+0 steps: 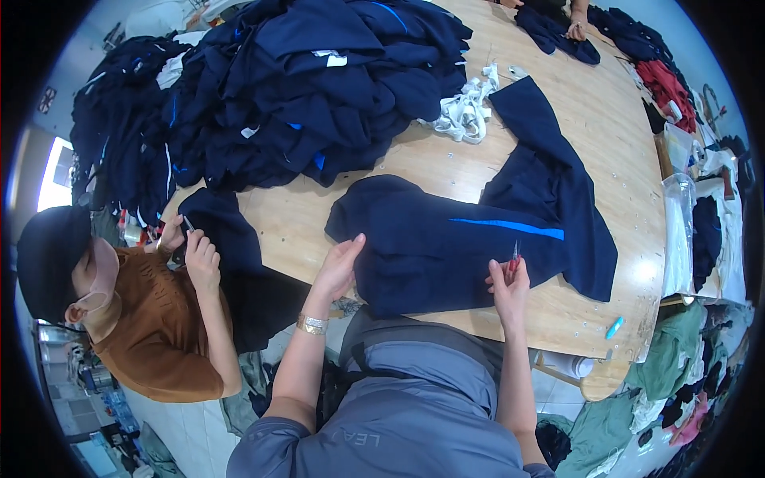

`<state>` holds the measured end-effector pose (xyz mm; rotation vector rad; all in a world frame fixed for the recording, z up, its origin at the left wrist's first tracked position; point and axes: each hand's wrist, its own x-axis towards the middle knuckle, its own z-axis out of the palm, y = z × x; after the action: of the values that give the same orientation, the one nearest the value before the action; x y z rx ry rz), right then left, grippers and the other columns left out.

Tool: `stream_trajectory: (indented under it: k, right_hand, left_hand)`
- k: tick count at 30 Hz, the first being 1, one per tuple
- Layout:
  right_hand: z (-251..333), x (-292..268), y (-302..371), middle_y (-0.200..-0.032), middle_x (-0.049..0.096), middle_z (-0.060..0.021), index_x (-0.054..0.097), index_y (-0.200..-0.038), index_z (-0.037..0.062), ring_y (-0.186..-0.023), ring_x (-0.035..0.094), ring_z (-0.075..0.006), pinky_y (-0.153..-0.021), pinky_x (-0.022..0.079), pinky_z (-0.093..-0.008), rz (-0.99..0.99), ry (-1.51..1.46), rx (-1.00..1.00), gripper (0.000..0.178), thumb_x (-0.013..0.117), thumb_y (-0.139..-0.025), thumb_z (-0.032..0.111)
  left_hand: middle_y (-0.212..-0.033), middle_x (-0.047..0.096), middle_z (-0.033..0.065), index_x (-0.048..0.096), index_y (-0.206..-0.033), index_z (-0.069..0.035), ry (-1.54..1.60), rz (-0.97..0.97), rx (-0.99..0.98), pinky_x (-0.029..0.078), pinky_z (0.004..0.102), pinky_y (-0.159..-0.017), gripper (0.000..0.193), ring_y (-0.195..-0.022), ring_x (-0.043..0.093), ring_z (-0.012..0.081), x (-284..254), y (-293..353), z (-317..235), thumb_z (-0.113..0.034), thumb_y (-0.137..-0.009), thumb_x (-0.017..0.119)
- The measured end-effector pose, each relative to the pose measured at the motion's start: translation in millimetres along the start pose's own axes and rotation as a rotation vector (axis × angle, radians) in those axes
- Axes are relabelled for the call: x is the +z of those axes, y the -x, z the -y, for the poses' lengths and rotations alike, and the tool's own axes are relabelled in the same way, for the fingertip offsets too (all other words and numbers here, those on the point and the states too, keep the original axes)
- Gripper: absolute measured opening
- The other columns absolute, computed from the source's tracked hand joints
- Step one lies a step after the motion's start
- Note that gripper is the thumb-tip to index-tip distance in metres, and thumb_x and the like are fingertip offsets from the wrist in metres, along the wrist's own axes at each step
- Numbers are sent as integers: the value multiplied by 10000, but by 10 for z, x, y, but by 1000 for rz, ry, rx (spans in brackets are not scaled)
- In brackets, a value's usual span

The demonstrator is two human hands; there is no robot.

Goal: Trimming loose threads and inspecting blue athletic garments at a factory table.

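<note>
Garment: a navy piece (434, 267) lies spread on the pale wooden worktop (450, 171), directly in front of the person, with a bright blue stripe (510, 226) running across it; long navy sections extend from its right end toward the far side.
Left hand: the left hand (338, 267) is at the garment's near left edge, thumb raised; whether its grip pinches the cloth, I cannot tell.
Right hand: the right hand (508, 291) has its grip closed around small red-handled snips (513, 261), blades pointing away from the person, above the garment's right part.
Clear bag: at the right, beside the worktop, a transparent plastic bag (678, 231) has whitish contents, too indistinct to identify.
Heap: a large pile of navy garments (295, 95) covers the far left of the worktop; white strips (462, 115) lie tangled just beside it.
Loose tool: a small turquoise object (614, 327) rests near the right edge.
Under the edge: a white roll (570, 365) shows below the worktop.
Co-worker, left: a person in a brown top (159, 327) holds a small metal tool (190, 225) near dark cloth (219, 227).
Co-worker, far side: a hand (577, 29) touches another navy piece (562, 41).
Right side: red cloth (668, 86) lies toward the far end; green cloth (669, 350) lies nearer.
</note>
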<state>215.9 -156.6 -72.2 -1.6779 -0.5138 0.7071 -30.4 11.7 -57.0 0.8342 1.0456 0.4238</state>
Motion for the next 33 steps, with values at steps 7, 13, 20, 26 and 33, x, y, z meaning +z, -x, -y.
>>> stream_trajectory:
  k: [7,13,20,26,33]
  right_hand:
    - [165,190,157,-691,523,-1,440,-844,55,-577,516,-58,-489,408,-183,153,-12,-117,217,643,-825,130]
    - [608,518,438,-737,483,-40,441,-881,28,-617,488,-126,-533,420,-260,232,157,-372,414,774,-695,191]
    - [379,200,297,-749,521,-104,451,-918,24,-627,543,-267,-570,456,-333,89,418,-419,379,723,-673,121]
    - [39,-530,-348,-697,475,-89,468,-765,43,-623,478,-244,-580,394,-355,-401,449,-371,320,732,-721,220]
    - [-85,-768,-701,-843,507,-108,526,-811,46,-849,502,-289,-782,366,-407,-430,977,-521,163,623,-682,67]
  left_hand:
    - [-896,614,-7,554,-1013,-45,167,150,84,459,173,-586,247,-710,581,59,275,84,-219,-269,-908,542]
    - [-1116,571,92,480,-1185,-45,302,430,33,501,310,-788,551,-989,565,196,646,256,-191,-505,-924,326]
    - [-1215,504,115,435,-1254,-38,286,652,-94,418,383,-935,693,-1137,482,229,886,219,166,-601,-903,234]
    - [-857,629,73,586,-916,-19,-308,230,28,485,236,-681,320,-785,607,120,851,249,158,-326,-924,494]
    - [-690,600,26,565,-779,-36,-373,292,223,449,197,-571,330,-639,581,82,997,301,-174,-308,-939,467]
